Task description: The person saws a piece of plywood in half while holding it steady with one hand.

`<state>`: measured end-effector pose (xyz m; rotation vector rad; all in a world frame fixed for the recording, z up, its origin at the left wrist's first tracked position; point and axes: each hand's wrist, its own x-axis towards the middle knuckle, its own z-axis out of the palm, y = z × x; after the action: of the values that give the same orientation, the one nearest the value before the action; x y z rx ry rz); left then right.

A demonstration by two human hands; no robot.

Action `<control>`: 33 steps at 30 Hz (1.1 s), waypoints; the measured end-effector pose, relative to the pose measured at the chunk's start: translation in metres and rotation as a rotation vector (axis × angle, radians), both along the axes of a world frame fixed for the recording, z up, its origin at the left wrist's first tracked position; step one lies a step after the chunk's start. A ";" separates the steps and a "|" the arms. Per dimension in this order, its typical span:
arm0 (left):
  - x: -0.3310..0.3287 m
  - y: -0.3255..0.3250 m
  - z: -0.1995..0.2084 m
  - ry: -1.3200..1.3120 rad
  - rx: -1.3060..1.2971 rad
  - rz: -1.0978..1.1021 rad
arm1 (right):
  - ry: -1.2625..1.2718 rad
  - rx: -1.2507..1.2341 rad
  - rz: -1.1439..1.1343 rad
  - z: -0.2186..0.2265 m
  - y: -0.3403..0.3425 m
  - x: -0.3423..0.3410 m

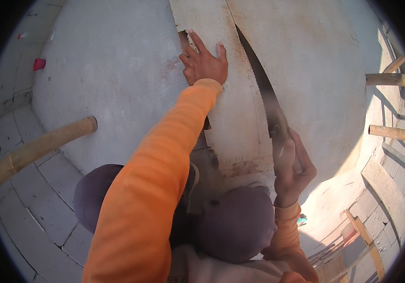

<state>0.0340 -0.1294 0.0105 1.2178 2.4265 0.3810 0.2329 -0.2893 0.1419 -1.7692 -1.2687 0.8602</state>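
Note:
A pale, worn board point(238, 108) lies flat in front of me, with a ragged, broken left edge. My left hand point(206, 63) presses on its upper part, fingers spread, fingertips near that broken edge. Along the board's right side runs the long dark blade of a hand saw point(259, 70), narrowing toward the far end. A thin line in the board continues beyond the tip. My right hand point(293, 165) is closed around the saw's near end; the handle is blurred and largely hidden by the fingers. My bent knees point(238, 224) are close to the board's near end.
A bamboo pole point(46, 146) juts in from the left, and shorter poles point(391, 80) from the right. A small pink object point(39, 64) sits at the far left. At the right are a plank point(386, 193) and wood pieces point(365, 236) on sunlit ground.

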 end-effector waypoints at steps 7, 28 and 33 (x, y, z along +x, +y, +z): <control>-0.001 -0.003 -0.002 0.008 0.008 0.014 | -0.002 0.013 0.015 0.034 -0.071 0.026; -0.004 -0.012 -0.013 0.047 0.024 0.009 | -0.051 -0.046 0.106 -0.001 -0.012 -0.007; -0.007 -0.006 0.004 0.037 -0.034 0.025 | -0.024 0.054 0.078 -0.002 -0.054 0.012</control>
<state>0.0270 -0.1358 0.0141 1.1906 2.4717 0.3257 0.2447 -0.3432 0.1402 -1.7019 -1.3715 0.8420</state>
